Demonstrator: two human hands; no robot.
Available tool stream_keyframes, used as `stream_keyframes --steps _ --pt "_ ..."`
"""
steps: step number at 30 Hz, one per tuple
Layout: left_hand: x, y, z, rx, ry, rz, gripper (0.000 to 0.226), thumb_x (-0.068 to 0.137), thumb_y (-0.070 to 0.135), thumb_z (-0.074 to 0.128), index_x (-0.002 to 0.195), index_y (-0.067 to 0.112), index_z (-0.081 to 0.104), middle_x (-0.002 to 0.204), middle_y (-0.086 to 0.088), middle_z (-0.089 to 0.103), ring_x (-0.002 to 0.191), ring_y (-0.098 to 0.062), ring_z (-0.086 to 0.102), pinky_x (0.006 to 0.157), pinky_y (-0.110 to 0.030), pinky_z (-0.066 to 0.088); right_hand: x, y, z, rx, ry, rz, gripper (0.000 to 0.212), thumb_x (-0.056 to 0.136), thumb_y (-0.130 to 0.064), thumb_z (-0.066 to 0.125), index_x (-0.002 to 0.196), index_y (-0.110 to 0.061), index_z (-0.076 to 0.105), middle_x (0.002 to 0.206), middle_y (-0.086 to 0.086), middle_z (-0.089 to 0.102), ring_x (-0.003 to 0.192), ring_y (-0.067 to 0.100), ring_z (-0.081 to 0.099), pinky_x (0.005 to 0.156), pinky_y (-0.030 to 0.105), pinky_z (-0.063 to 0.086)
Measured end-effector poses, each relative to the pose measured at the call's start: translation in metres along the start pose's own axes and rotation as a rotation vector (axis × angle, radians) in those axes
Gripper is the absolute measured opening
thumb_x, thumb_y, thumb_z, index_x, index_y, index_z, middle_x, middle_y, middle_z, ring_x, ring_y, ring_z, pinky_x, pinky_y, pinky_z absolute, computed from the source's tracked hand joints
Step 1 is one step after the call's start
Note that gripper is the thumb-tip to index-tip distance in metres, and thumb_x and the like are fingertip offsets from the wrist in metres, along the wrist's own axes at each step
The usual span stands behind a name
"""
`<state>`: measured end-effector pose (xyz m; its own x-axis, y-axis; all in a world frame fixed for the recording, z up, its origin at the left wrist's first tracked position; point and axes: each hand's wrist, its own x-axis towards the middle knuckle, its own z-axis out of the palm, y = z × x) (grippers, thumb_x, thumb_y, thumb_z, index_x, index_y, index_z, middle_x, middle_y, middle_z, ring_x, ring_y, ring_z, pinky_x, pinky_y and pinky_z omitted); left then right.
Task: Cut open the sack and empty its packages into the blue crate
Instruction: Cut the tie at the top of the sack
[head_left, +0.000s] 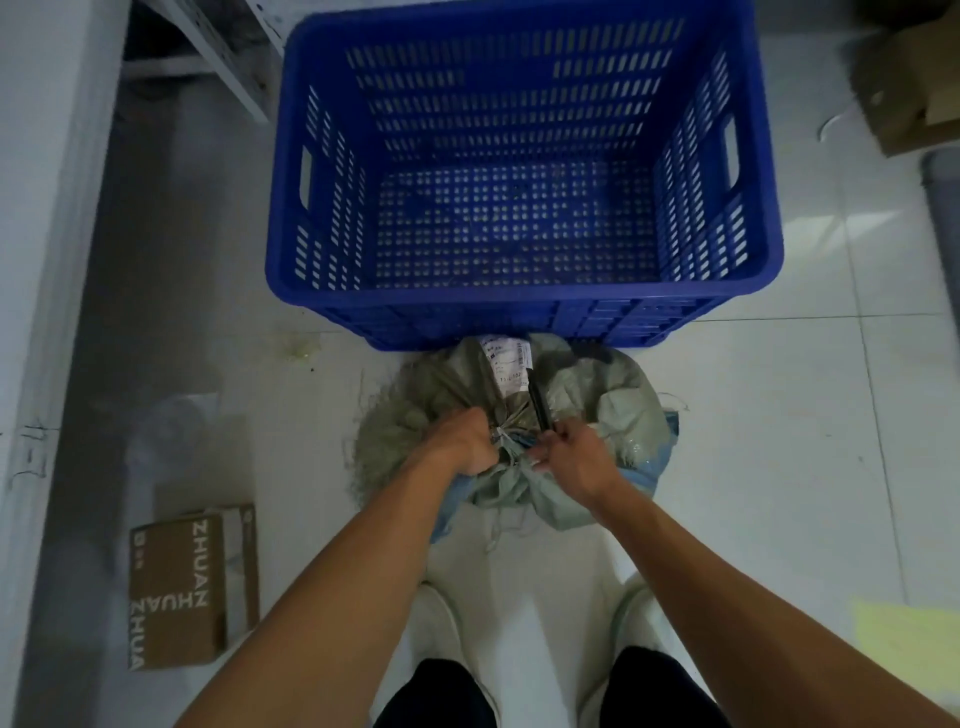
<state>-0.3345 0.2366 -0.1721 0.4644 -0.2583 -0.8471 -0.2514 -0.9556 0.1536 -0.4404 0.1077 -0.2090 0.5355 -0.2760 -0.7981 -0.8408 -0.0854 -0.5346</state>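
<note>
A grey-green woven sack (436, 405) stands on the floor just in front of the blue crate (519, 283), its neck bunched and tied with a white cord, a white label (506, 358) on top. My left hand (465, 441) grips the gathered neck at the tie. My right hand (574, 452) holds a black knife (537, 402) whose blade points away from me, beside the tie. The crate's perforated interior holds nothing.
A brown cardboard box (189, 587) printed "ZHUAN" lies on the floor at the left. Another cardboard box (914, 93) sits at the far right. A white shelf frame (218, 57) stands at the back left, a wall on the left. My shoes are below the sack.
</note>
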Motion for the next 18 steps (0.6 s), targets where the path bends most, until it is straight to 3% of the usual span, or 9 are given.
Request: stream_keyframes --steps 3,5,8,10,12,15,18 --pt "-0.024 0.004 -0.009 -0.128 -0.002 0.017 0.005 0.088 0.017 0.057 0.087 0.013 0.06 0.099 -0.01 0.067 0.089 -0.025 0.065 0.068 -0.03 0.05 -0.025 -0.016 -0.009 0.0 0.008 0.007 0.026 0.073 -0.036 0.042 0.084 -0.018 0.058 0.094 0.017 0.072 0.089 0.038 0.068 0.088 0.055 0.054" --pt "-0.044 0.012 -0.02 -0.186 -0.007 0.028 0.008 0.09 0.02 0.056 0.093 0.013 0.058 0.095 -0.006 0.062 0.087 -0.022 0.061 0.064 -0.028 0.045 -0.05 -0.032 -0.019 -0.009 0.014 -0.006 0.022 0.078 -0.033 0.043 0.084 -0.016 0.057 0.093 0.016 0.073 0.089 0.037 0.069 0.088 0.054 0.053" --pt "-0.079 0.022 -0.037 -0.206 -0.007 0.028 0.024 0.092 0.023 0.055 0.112 0.01 0.054 0.107 -0.006 0.058 0.1 -0.026 0.06 0.076 -0.031 0.048 -0.09 -0.06 -0.036 -0.03 0.011 -0.03 0.017 0.09 -0.022 0.046 0.092 -0.011 0.06 0.094 0.013 0.074 0.09 0.034 0.069 0.089 0.049 0.052" --pt "-0.104 0.027 -0.046 -0.22 0.005 0.025 0.034 0.092 0.027 0.056 0.121 0.009 0.052 0.119 -0.01 0.059 0.107 -0.029 0.06 0.086 -0.037 0.052 -0.113 -0.076 -0.047 -0.039 0.009 -0.05 0.023 0.087 -0.027 0.047 0.094 -0.01 0.062 0.093 0.013 0.074 0.09 0.033 0.068 0.088 0.048 0.053" --pt "-0.133 0.034 -0.057 -0.241 0.031 0.032 0.033 0.092 0.028 0.055 0.119 0.01 0.052 0.12 -0.012 0.06 0.106 -0.03 0.06 0.089 -0.042 0.053 -0.134 -0.09 -0.057 -0.041 0.01 -0.072 0.027 0.082 -0.032 0.046 0.093 -0.012 0.061 0.094 0.012 0.073 0.089 0.032 0.068 0.086 0.05 0.054" --pt "-0.181 0.044 -0.076 -0.27 0.071 0.051 0.028 0.091 0.028 0.055 0.114 0.013 0.05 0.114 -0.01 0.06 0.102 -0.03 0.061 0.084 -0.042 0.053 -0.167 -0.113 -0.071 -0.02 0.027 -0.1 0.014 0.091 -0.027 0.047 0.084 -0.018 0.055 0.093 0.014 0.072 0.087 0.034 0.069 0.084 0.051 0.054" --pt "-0.233 0.052 -0.095 -0.296 0.109 0.072 0.019 0.09 0.026 0.056 0.105 0.016 0.05 0.11 -0.008 0.061 0.097 -0.027 0.061 0.08 -0.04 0.053 -0.215 -0.141 -0.092 -0.006 0.05 -0.115 0.016 0.09 -0.024 0.048 0.085 -0.012 0.056 0.091 0.016 0.072 0.087 0.033 0.067 0.082 0.046 0.054"
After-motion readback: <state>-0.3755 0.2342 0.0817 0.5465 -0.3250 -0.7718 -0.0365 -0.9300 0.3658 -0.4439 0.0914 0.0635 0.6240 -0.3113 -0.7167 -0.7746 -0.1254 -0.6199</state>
